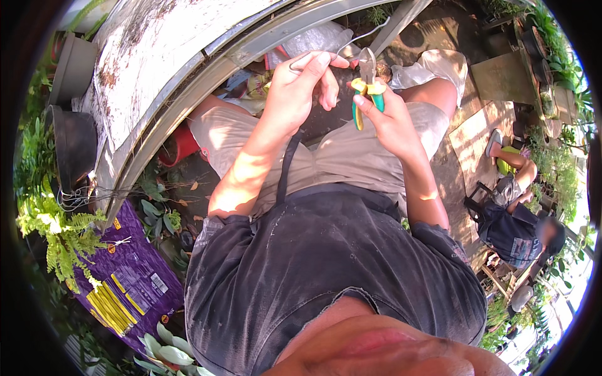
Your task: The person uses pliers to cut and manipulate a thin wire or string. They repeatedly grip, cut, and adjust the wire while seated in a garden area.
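Note:
Between the thumb and fingers of my left hand is a thin metal wire. Its one end bends round near my fingers and the other runs up to the right, past the pliers' tip. My right hand grips a pair of pliers with green and yellow handles, held upright with the jaws pointing away from me. The jaws are beside the wire; whether they touch it I cannot tell. Both hands are above my lap, in front of the beige shorts.
A metal-edged table curves along the left. Beyond it stand a grey planter and a black pot. A red bucket is beneath its edge, a purple sack lower left. Another person sits at the right near plants.

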### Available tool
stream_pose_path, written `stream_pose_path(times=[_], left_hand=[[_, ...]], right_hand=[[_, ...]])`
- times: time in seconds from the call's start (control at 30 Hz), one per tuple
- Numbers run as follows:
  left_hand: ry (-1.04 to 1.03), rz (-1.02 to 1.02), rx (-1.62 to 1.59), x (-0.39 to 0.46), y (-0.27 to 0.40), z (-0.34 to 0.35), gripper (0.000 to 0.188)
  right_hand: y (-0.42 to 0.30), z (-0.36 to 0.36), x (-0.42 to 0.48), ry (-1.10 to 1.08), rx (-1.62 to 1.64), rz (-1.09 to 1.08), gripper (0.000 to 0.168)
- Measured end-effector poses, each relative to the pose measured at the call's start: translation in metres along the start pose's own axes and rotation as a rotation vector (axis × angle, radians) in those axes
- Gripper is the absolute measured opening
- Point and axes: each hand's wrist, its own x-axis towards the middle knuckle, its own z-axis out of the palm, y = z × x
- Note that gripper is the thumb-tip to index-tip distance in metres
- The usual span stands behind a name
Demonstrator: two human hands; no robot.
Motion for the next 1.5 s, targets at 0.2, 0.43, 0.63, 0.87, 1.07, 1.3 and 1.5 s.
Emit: stream_pose_path(times=[0.2, 0.43, 0.63, 0.87, 1.07, 1.3, 1.5], left_hand=[[0.044, 0.01, -0.107, -0.002, -0.009, 0.01, 0.038], [0.452, 0.235, -0.225, 0.004, -0.048, 0.041, 0.038], [0.572, 0.301, -0.132, 0.004, -0.055, 0.045, 0.039], [0.575, 0.427, 0.113, 0.011, -0.061, 0.05, 0.035], [0.49, 0.257, 0.097, 0.016, -0.06, 0.032, 0.032], [0.308, 0.079, -0.093, 0.01, -0.054, 0.022, 0.032], [0.339, 0.273, 0.23, 0.017, -0.05, 0.011, 0.036]], right_hand=[[-0.005, 0.003, 0.003, 0.053, -0.151, -0.174, 0.024], [-0.013, 0.025, 0.005, 0.111, 0.202, -0.002, 0.028], [-0.013, 0.031, 0.006, 0.164, 0.261, 0.045, 0.03], [-0.015, 0.042, 0.01, 0.3, 0.264, -0.074, 0.028], [-0.021, 0.024, 0.007, 0.14, 0.275, 0.211, 0.032], [-0.005, 0.01, 0.011, -0.017, 0.598, -0.023, 0.04], [-0.015, 0.004, 0.009, -0.018, 0.932, -0.054, 0.061]])
